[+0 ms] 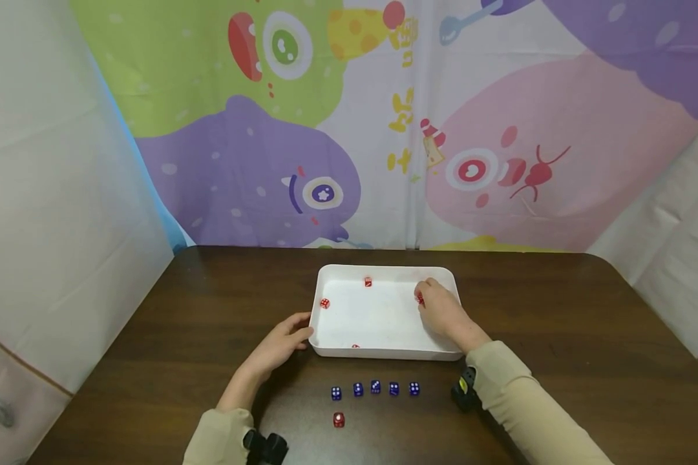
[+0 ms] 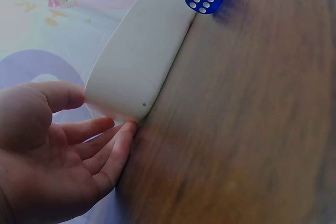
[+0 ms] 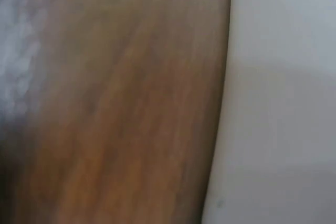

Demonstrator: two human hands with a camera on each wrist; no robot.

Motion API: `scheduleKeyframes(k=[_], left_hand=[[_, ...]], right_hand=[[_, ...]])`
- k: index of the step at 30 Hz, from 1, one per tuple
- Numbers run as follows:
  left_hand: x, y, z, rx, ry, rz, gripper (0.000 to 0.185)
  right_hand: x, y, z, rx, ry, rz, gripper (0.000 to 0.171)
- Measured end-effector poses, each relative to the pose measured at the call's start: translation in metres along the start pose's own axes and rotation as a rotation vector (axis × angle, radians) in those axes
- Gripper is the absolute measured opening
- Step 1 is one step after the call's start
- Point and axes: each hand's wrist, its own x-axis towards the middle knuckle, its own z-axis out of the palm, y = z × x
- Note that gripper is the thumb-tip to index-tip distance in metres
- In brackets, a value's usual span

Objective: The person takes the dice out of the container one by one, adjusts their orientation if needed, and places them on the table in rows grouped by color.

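Observation:
A shallow white tray [image 1: 372,354] stands on the dark wooden table. At its front left corner my left hand [image 1: 279,342] holds the edge. The left wrist view has the thumb at the rim and the other fingers low on the corner. My right hand [image 1: 442,310] reaches over the tray's right side and pinches a red die [image 1: 419,298], mostly hidden by the fingers. Inside the tray lie a red die [image 1: 368,282] at the back, another red die [image 1: 324,303] at the left and a red die [image 1: 356,346] partly hidden behind the front wall.
A row of several blue dice [image 1: 375,387] sits in front of the tray. One red die [image 1: 338,420] lies nearer me, below the row's left end. Behind the table [image 1: 558,310] hangs a printed cartoon curtain [image 1: 384,194].

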Motion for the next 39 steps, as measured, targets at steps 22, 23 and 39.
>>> scheduleKeyframes(k=[22,23,39], left_hand=[[0.001,0.004,0.0,0.021,-0.002,-0.004,0.042],[0.0,0.004,0.0,0.022,-0.001,-0.004,0.042],[0.0,0.002,0.001,0.017,0.006,-0.012,0.042]], right_hand=[[-0.004,-0.013,-0.011,-0.031,-0.06,-0.068,0.013],[-0.004,-0.014,-0.012,-0.027,-0.054,-0.074,0.013],[-0.02,-0.034,-0.018,0.042,0.004,-0.053,0.01]])
